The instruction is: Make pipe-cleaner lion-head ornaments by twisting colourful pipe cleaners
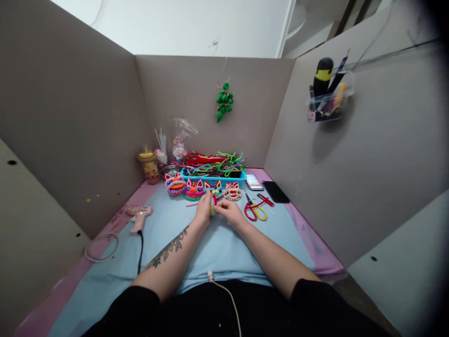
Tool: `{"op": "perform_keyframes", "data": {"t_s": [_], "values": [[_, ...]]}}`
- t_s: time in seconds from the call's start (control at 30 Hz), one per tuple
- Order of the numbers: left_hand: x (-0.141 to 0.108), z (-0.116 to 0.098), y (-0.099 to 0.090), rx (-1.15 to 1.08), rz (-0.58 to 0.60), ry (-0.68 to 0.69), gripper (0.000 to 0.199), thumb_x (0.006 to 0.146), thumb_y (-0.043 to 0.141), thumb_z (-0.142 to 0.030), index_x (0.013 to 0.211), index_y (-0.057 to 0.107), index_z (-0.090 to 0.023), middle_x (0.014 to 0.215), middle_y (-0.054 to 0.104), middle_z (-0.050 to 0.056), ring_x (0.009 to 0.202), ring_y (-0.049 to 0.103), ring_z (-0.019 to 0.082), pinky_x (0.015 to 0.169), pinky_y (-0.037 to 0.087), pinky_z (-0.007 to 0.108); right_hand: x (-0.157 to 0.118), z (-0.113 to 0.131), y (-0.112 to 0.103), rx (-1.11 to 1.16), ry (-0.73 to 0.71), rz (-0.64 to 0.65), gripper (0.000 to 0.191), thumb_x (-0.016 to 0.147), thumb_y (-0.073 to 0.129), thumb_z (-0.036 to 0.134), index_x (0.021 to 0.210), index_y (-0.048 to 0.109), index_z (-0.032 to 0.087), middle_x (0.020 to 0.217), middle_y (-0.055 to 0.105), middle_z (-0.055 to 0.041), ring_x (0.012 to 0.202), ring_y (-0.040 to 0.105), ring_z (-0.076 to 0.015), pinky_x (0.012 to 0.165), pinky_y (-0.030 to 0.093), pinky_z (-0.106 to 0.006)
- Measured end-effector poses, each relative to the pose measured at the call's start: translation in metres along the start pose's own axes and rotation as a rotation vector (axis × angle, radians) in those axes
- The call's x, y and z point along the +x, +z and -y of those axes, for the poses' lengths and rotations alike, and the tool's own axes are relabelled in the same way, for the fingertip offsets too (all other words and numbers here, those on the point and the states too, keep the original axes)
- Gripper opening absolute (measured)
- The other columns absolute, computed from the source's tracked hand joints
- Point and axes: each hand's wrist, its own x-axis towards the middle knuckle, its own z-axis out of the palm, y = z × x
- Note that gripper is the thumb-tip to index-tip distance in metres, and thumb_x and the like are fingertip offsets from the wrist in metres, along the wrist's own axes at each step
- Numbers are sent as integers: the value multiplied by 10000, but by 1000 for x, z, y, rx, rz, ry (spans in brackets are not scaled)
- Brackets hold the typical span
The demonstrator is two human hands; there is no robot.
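Observation:
A small colourful fuzzy piece [213, 205], with yellow, green and red parts, is held upright between my hands above the blue cloth. My left hand [203, 209] is wrapped round its left side, and a thin pink stem sticks out to the left. Pinched fingers of my right hand [228, 211] touch the red part on its right side. Just behind stand finished-looking fuzzy animal heads: an orange and pink one [175, 184], a pink and teal one [194, 189], a blue one partly hidden by my left hand, and a cream one [232, 191].
A blue basket [228, 178] of coloured stems stands at the back. Scissors [255, 209], red-handled pliers [265, 200] and a black phone [276, 192] lie right. A pink glue gun [141, 219] with its cord lies left, near a cup [150, 168]. Grey panels enclose the table.

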Motion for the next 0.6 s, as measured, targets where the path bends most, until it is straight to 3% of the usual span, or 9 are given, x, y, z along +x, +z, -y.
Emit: {"op": "perform_keyframes", "data": {"t_s": [0.13,0.27,0.6], "values": [[-1,-8,-1,57,19,5,557,768,415,-658,802,623,-142,718,637,48,625,564,141,590,427,256,3,3,-4,122,68,-31,274,651,672,430,663,601,166,560,503,37,478,364,-70,457,253,-212],[-4,-12,-1,156,120,140,527,771,453,-622,825,647,-135,784,665,70,698,593,169,663,453,283,3,7,-5,293,130,-59,316,591,734,429,643,555,174,534,478,51,460,372,-65,429,224,-199],[-8,-15,-3,331,261,317,381,811,491,-458,829,699,-139,895,684,97,882,606,203,827,438,322,-2,13,-3,484,259,49,391,503,828,376,583,513,160,510,503,53,472,442,-64,475,343,-200]]}}
